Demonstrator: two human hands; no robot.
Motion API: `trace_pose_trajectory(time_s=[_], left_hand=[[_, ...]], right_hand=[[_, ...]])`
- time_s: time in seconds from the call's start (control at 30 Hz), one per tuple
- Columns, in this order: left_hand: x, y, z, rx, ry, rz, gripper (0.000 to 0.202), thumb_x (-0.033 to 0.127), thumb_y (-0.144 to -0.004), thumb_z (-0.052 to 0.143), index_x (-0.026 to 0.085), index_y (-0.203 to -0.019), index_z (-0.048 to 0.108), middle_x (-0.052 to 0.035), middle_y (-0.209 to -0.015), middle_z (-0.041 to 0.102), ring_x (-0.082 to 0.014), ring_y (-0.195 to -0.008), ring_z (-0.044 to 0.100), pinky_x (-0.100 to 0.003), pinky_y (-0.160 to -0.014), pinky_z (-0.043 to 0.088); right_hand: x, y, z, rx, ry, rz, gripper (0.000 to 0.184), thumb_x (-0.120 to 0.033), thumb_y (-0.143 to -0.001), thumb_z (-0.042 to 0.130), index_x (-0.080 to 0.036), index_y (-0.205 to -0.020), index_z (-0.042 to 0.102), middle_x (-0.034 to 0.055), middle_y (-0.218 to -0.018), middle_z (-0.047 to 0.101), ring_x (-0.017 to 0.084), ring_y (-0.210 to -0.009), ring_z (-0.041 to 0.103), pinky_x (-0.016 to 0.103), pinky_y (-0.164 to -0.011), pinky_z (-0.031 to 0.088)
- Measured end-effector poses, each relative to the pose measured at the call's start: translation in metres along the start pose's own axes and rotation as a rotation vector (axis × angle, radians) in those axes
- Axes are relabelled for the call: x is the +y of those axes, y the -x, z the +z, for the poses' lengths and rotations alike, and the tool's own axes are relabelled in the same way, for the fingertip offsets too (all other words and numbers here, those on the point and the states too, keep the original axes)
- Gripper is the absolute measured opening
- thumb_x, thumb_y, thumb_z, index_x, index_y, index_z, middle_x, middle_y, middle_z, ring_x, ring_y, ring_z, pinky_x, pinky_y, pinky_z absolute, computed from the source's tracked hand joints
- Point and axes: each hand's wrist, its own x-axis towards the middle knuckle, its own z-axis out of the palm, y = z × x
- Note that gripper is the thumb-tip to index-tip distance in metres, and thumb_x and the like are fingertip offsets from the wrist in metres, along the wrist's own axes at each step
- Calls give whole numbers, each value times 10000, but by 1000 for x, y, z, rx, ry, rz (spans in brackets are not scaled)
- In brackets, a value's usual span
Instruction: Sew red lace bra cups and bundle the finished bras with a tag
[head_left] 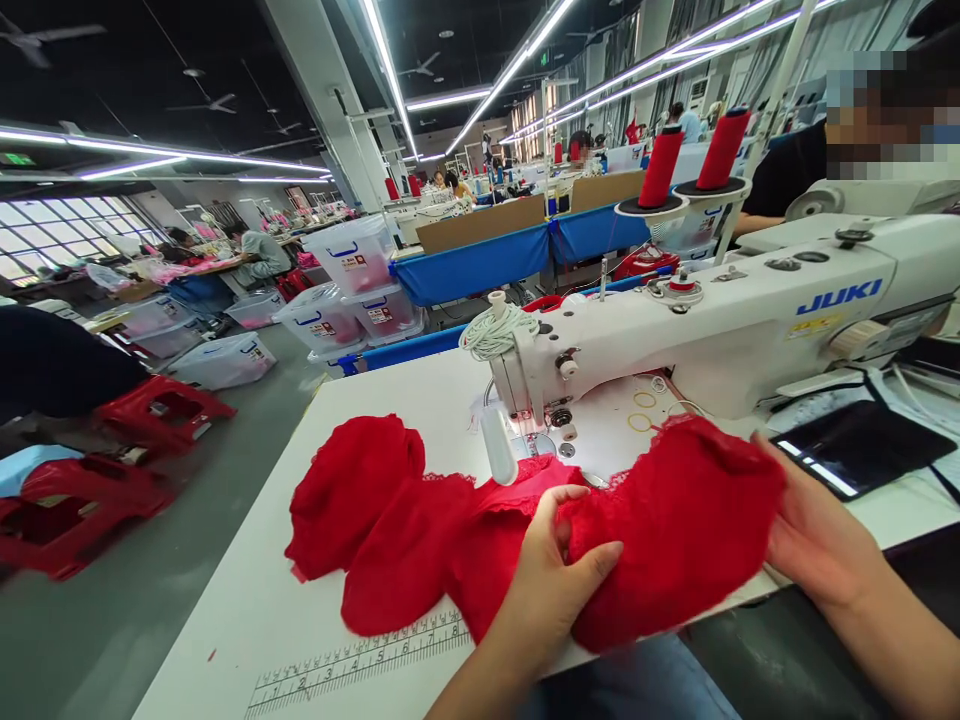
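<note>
A red lace garment with padded cups lies across the white sewing table, its middle under the needle area of the white JUKI sewing machine. My left hand pinches the red fabric near the front edge, thumb on top. At the garment's right end, my right hand grips the lace cup, its fingers tucked behind the fabric.
Two red thread cones stand behind the machine. A dark tablet lies at right. A printed ruler marks the table's front. Red stools and clear bins fill the aisle at left. A person sits at the back right, with others farther off.
</note>
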Motion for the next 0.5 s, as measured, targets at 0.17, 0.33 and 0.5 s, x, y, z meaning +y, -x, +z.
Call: trace_pose_trajectory(time_s=[0.17,0.33,0.5], left_hand=[[-3,-4,-12,15,4,74,533,351,-673,779,205,-1125,534,-55,-1043,676,-204,-927,651,-319,-812,516],[4,-3,-15,110,-58,26,565,305,-606,819,164,-1099,581,-52,-980,681,-190,-908,631,-295,-795,494],[11,-1,-16,50,3,-32,348,411,-673,769,156,-818,581,11,-715,607,-114,-629,560,-240,-606,436]], right_hand=[[17,5,-12,127,-310,295,196,-397,-724,724,-265,-863,767,86,-897,769,286,-858,728,345,-693,612],[8,4,-35,358,-328,286,246,-333,-733,720,-308,-977,737,57,-1146,713,265,-1019,680,328,-741,608],[-7,16,-35,712,-219,-152,248,-281,-710,779,-311,-954,750,27,-1194,682,217,-1070,643,288,-816,574]])
